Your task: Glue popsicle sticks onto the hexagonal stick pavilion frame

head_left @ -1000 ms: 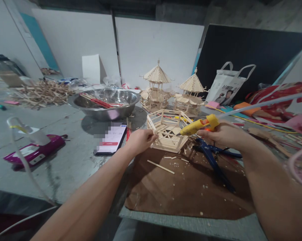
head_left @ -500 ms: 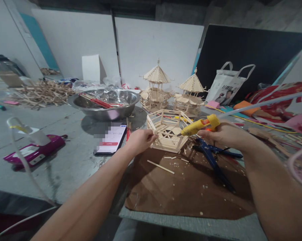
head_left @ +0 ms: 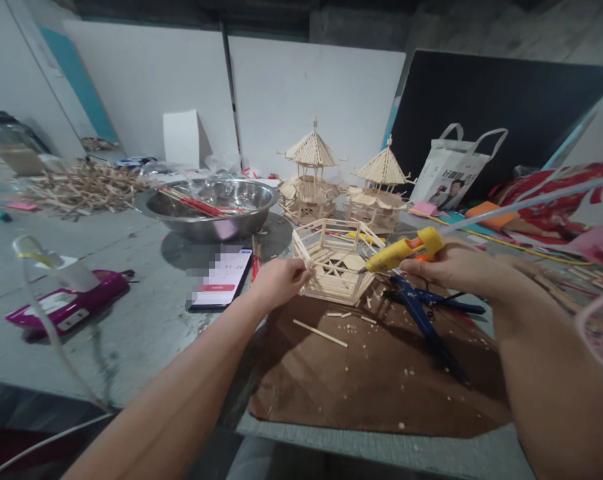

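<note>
A hexagonal frame of pale wooden sticks [head_left: 331, 294] stands at the back edge of a brown sheet [head_left: 331, 393]. My left hand [head_left: 279, 280] is closed in a pinch on its left corner; the fingertips are partly hidden. In my right hand [head_left: 454, 268] is a yellow hot glue gun [head_left: 401, 253], its nozzle pointing left at the frame's right front rail. I cannot tell whether the nozzle touches the wood. Below the gun lies a blue-handled tool [head_left: 424, 323], perhaps pliers. One loose stick [head_left: 320, 333] and small offcuts lie in front of the frame.
Behind the frame stand two stick pavilions [head_left: 311, 190] [head_left: 384, 193]. A steel bowl [head_left: 181, 223] with red sticks, a phone [head_left: 226, 277] and a purple power strip [head_left: 76, 300] sit left. A stick pile [head_left: 86, 187] lies farther back; a white bag [head_left: 451, 170] stands back right.
My right hand has shifted the glue gun slightly to the right, its nozzle a little farther from the frame's middle. My left hand has stayed on the corner.
</note>
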`<state>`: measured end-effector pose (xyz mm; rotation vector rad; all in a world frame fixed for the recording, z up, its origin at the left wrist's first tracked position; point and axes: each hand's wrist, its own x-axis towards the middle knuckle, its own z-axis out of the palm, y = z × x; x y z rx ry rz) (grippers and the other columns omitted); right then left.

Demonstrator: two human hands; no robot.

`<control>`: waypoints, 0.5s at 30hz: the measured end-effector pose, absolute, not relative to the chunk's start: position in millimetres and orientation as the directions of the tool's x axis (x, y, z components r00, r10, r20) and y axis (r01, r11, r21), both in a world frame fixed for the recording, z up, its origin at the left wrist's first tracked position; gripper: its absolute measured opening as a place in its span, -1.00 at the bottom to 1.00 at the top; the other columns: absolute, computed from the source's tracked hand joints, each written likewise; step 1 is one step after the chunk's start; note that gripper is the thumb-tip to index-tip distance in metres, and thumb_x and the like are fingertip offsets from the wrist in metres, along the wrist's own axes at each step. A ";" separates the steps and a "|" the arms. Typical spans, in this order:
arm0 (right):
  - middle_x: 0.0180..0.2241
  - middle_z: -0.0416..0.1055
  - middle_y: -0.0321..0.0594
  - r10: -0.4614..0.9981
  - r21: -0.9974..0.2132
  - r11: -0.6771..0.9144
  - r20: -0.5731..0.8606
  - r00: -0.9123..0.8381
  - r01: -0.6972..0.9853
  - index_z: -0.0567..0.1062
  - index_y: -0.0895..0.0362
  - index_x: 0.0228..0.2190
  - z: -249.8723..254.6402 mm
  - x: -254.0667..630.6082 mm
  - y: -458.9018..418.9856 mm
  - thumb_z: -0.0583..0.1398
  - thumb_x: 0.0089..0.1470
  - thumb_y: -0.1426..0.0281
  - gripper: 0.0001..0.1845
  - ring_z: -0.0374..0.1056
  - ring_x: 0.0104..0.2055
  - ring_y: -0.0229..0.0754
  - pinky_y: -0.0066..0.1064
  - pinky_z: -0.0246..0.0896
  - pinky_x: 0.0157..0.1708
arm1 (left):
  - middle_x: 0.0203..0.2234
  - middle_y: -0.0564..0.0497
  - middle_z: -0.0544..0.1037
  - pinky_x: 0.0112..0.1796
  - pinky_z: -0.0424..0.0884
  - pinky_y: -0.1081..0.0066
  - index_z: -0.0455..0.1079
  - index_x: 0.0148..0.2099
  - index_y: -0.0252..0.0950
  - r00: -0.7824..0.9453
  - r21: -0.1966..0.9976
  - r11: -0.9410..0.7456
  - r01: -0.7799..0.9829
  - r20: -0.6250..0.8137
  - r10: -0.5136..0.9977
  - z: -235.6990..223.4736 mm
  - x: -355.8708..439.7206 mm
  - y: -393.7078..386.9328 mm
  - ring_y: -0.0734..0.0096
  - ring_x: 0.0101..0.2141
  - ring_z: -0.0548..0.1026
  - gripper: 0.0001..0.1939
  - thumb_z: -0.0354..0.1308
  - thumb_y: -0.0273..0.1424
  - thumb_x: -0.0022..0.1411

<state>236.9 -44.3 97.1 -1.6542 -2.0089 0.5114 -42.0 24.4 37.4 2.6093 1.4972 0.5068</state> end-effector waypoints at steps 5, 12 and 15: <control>-0.77 0.20 -0.36 0.999 -0.585 0.043 0.014 -0.043 0.810 0.38 0.11 -0.68 106.6 235.2 -49.7 0.14 -0.17 0.06 -0.63 0.12 -0.73 -0.35 -0.50 -0.06 -0.77 | -0.59 0.00 0.45 -0.54 0.06 0.52 0.36 -0.45 -0.28 0.476 0.233 -0.523 0.820 0.231 0.849 37.9 -42.6 25.0 0.48 -0.55 0.34 -0.65 -0.12 -0.19 0.14; -0.66 0.29 -0.26 0.970 -0.776 -0.099 0.065 0.234 0.623 0.33 0.16 -0.58 109.3 270.1 -39.9 0.19 -0.21 0.10 -0.64 0.17 -0.69 -0.34 -0.48 -0.01 -0.71 | -0.56 -0.02 0.46 -0.53 0.06 0.51 0.35 -0.45 -0.28 0.467 0.215 -0.507 0.834 0.213 0.858 40.2 -42.2 25.7 0.46 -0.54 0.35 -0.64 -0.15 -0.19 0.15; -0.63 0.29 -0.23 0.937 -0.835 -0.114 0.089 0.338 0.538 0.30 0.15 -0.53 93.2 297.1 -28.3 0.15 -0.18 0.05 -0.60 0.19 -0.67 -0.31 -0.46 0.00 -0.71 | -0.55 -0.01 0.46 -0.53 0.07 0.51 0.35 -0.44 -0.27 0.478 0.217 -0.521 0.826 0.221 0.850 40.1 -42.5 26.5 0.44 -0.52 0.36 -0.66 -0.15 -0.20 0.15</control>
